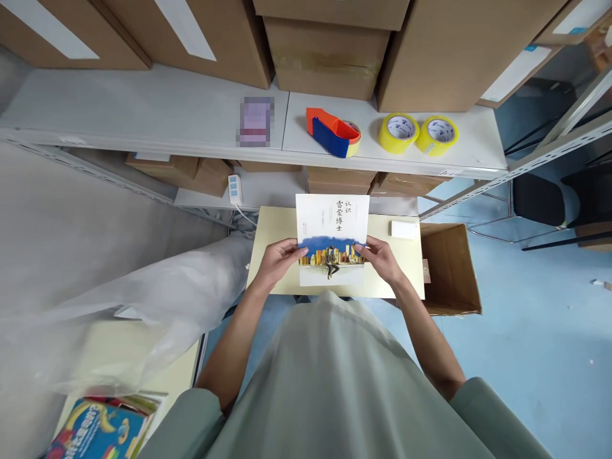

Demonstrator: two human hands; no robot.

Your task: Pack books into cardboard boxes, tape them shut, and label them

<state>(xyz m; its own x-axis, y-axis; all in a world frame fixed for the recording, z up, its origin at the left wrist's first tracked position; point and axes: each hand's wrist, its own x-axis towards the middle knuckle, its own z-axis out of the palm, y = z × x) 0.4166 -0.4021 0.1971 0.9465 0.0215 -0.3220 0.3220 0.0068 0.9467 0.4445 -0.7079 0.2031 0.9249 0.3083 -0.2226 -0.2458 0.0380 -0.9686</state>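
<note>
Both hands grip a white book (332, 220) with a city illustration, above the desk (277, 229): left hand (278, 260) at the book's left edge, right hand (378, 256) at its right. A white box-shaped object (404, 229) lies near the desk's far right corner; an open carton (449, 268) stands beside the desk's right edge.

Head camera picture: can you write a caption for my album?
Left hand and right hand hold a book over a pale table.

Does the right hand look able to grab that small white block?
Probably yes: the white block lies on the table near the right hand, with nothing visibly between, though its grip would first have to leave the book.
</note>
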